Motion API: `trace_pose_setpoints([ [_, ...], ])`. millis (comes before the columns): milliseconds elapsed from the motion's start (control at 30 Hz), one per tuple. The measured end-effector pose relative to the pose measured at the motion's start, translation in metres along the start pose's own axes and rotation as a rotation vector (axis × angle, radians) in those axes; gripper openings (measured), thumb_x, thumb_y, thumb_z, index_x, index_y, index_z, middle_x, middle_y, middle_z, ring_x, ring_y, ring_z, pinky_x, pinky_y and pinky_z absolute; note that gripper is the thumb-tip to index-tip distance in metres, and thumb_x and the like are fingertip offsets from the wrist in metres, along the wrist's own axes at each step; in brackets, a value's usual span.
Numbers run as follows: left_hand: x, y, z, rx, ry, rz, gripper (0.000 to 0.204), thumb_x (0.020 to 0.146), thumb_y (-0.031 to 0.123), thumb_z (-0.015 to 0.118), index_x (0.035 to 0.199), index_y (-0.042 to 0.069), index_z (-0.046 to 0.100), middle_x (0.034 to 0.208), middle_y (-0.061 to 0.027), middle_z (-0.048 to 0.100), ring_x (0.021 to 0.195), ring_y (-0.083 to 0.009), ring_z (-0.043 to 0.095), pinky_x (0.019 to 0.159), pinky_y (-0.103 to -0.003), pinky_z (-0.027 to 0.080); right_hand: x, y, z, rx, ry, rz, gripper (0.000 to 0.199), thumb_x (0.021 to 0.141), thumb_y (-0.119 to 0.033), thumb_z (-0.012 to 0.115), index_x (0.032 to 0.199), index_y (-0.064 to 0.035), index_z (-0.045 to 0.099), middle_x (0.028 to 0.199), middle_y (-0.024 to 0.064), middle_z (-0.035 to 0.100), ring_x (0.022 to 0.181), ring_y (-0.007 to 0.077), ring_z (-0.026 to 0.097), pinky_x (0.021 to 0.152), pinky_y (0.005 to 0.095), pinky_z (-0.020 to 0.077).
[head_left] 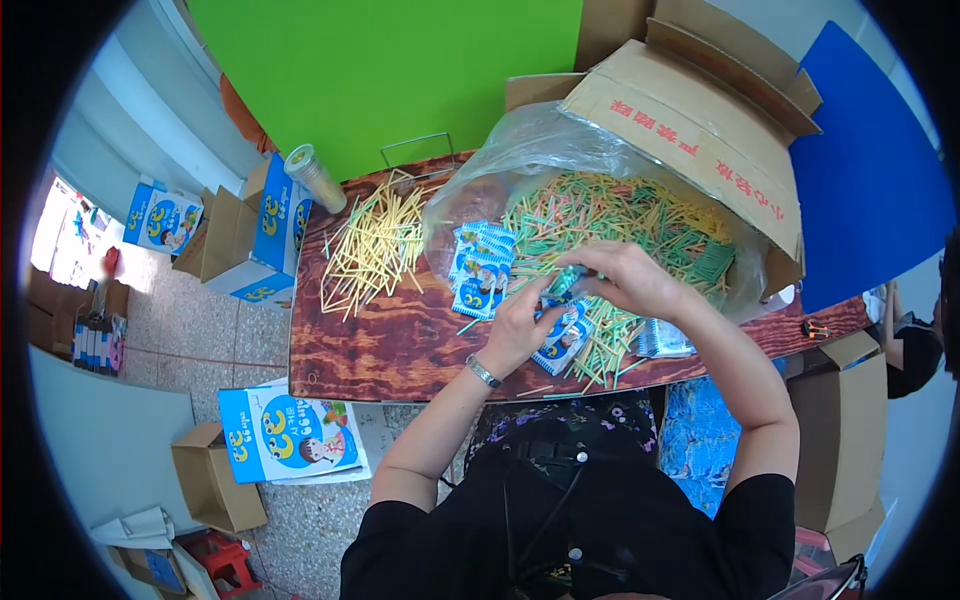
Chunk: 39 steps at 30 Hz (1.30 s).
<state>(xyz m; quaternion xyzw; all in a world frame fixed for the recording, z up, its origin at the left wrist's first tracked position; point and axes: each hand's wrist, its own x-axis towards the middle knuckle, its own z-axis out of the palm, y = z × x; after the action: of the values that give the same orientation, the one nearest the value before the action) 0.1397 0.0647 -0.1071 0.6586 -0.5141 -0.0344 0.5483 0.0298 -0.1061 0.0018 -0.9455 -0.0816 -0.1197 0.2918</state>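
My two hands meet over the front middle of the table. The left hand (515, 325), with a wristwatch above it, is closed on a small blue packet (556, 298), partly hidden by my fingers. At the packet's mouth my right hand (635, 280) pinches a small bundle of green sticks (567, 279). Below my hands lies a blue-and-white packet (564, 338) on the table. More such packets (482, 285) overlap left of my hands. A large heap of thin green, yellow and pink sticks (610, 205) spreads behind them.
The heap spills from a plastic-lined cardboard box (690, 120) lying on its side. Loose yellow sticks (375, 245) and a clear cylindrical container (315, 178) are on the left of the wood-patterned table (400, 365). Blue printed cartons (290, 435) stand on the floor.
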Motion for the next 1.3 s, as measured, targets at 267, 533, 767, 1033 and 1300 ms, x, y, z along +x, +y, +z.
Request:
trace_pose_setpoints([
  [267, -0.038, -0.034, -0.036, 0.126, 0.084, -0.216, 0.052, 0.080, 0.007, 0.073, 0.127, 0.002, 0.051, 0.076, -0.0107, 0.065, 0.060, -0.0225, 0.065, 0.061, -0.033, 0.054, 0.022, 0.017, 0.076, 0.035, 0.232, -0.013, 0.018, 0.082, -0.012, 0.067, 0.099, -0.0093, 0.059, 0.074, 0.0139, 0.064, 0.073, 0.0337, 0.065, 0.063, 0.0443, 0.0509],
  [533, -0.054, -0.061, -0.052, 0.628, 0.027, 0.003, 0.050, 0.078, 0.008, 0.072, 0.127, 0.009, 0.058, 0.130, -0.0174, 0.050, 0.108, -0.0309, 0.055, 0.090, -0.040, 0.049, 0.058, 0.058, 0.157, 0.220, 0.221, 0.360, 0.022, 0.087, -0.012, 0.060, 0.108, -0.0065, 0.056, 0.079, 0.0219, 0.065, 0.075, 0.0413, 0.064, 0.067, 0.0492, 0.0498],
  [767, -0.050, -0.097, -0.040, 0.671, -0.021, -0.005, 0.039, 0.081, 0.009, 0.070, 0.119, 0.014, 0.065, 0.125, -0.0141, 0.054, 0.114, -0.0343, 0.052, 0.095, -0.042, 0.046, 0.013, 0.065, 0.103, -0.475, -0.195, 0.220, 0.038, 0.072, -0.029, 0.077, 0.103, -0.0105, 0.064, 0.106, 0.0114, 0.061, 0.104, 0.0306, 0.059, 0.078, 0.0435, 0.0545],
  [1033, -0.044, -0.080, -0.036, 0.654, 0.031, -0.002, 0.034, 0.082, 0.009, 0.067, 0.116, 0.008, 0.063, 0.125, -0.0166, 0.054, 0.114, -0.0367, 0.050, 0.098, -0.045, 0.042, -0.012, 0.071, 0.103, -0.404, 0.021, 0.116, 0.025, 0.074, -0.023, 0.074, 0.092, -0.0101, 0.063, 0.096, 0.0086, 0.060, 0.101, 0.0310, 0.058, 0.077, 0.0445, 0.0510],
  [1300, 0.003, -0.005, -0.021, 0.379, 0.068, 0.095, 0.033, 0.082, 0.015, 0.069, 0.113, 0.004, 0.063, 0.113, -0.0149, 0.061, 0.109, -0.0317, 0.055, 0.093, -0.041, 0.042, -0.018, 0.048, 0.051, -0.252, -0.162, 0.291, 0.015, 0.080, -0.016, 0.066, 0.094, -0.0099, 0.066, 0.085, 0.0101, 0.064, 0.086, 0.0319, 0.063, 0.073, 0.0445, 0.0504],
])
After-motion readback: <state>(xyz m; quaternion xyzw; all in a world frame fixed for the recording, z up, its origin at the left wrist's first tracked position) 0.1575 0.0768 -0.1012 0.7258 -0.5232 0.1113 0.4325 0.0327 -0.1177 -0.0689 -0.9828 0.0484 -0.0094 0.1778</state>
